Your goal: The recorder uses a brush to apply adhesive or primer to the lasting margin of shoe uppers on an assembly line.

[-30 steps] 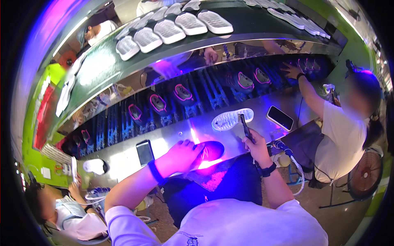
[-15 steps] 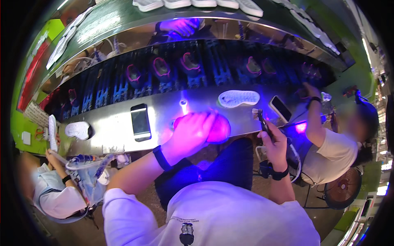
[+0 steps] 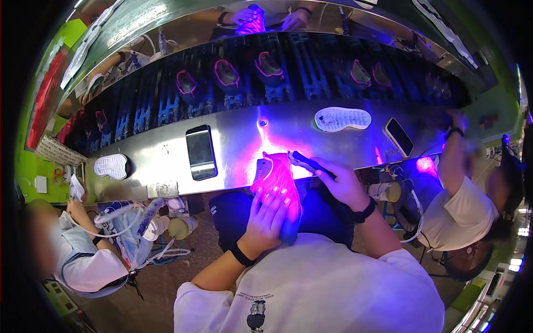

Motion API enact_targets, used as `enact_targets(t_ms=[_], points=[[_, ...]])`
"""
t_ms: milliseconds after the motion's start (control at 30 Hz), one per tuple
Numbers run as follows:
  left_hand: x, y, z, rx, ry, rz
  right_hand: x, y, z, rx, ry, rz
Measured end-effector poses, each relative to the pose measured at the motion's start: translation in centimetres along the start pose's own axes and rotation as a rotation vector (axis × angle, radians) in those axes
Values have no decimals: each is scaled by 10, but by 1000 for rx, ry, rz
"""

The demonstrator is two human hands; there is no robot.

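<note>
My left hand (image 3: 268,221) lies along a shoe upper (image 3: 282,176) and holds it over my lap at the bench's front edge. Magenta and violet light colours the upper, so its true colour cannot be told. In my right hand (image 3: 345,187) is a slim black-handled brush (image 3: 314,164), its tip close to the upper's far right edge. Whether the tip touches cannot be made out. Beyond the upper, a small bright lamp (image 3: 263,123) glows on the metal bench (image 3: 236,117). A white shoe sole (image 3: 342,119) lies to the right on the bench.
A phone (image 3: 201,152) lies left of the upper, another phone (image 3: 398,137) at right. Another white sole (image 3: 110,166) rests far left. Behind the bench, a dark rack (image 3: 311,72) carries several uppers, including one upper (image 3: 226,76). A person sits on each side; hoses hang near both.
The upper has turned lengthwise and come nearer my body, with my left hand now on its near part. My right hand has brought the brush leftward to the upper. The view has shifted.
</note>
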State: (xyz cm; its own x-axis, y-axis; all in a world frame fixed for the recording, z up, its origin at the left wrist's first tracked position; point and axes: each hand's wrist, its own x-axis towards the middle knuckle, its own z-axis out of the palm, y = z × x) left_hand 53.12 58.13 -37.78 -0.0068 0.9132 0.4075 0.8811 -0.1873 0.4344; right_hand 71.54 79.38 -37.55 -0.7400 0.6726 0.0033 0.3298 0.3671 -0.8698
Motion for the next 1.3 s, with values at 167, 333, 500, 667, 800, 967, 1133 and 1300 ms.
enact_targets(t_ms=[167, 333, 500, 667, 800, 967, 1133, 1300], points=[[-5, 3, 4, -51, -22, 25, 4, 15, 7, 36, -13, 29], [-3, 5, 3, -46, -31, 19, -16, 11, 13, 387, -105, 238], [4, 6, -3, -17, -62, 34, -41, 5, 15, 370, -70, 306], [5, 6, -2, -15, -74, 33, -39, 1, 8, 256, -120, 250], [9, 8, -4, -23, -89, 29, -68, -7, -4, 324, -164, 287], [16, 10, -5, 6, -113, 36, -86, -5, -16, 468, -224, 321], [28, 19, -4, -15, -122, 32, -59, -4, -19, 412, -221, 342], [47, 31, -4, 1, -116, 17, -82, -11, -40, 498, -230, 352]])
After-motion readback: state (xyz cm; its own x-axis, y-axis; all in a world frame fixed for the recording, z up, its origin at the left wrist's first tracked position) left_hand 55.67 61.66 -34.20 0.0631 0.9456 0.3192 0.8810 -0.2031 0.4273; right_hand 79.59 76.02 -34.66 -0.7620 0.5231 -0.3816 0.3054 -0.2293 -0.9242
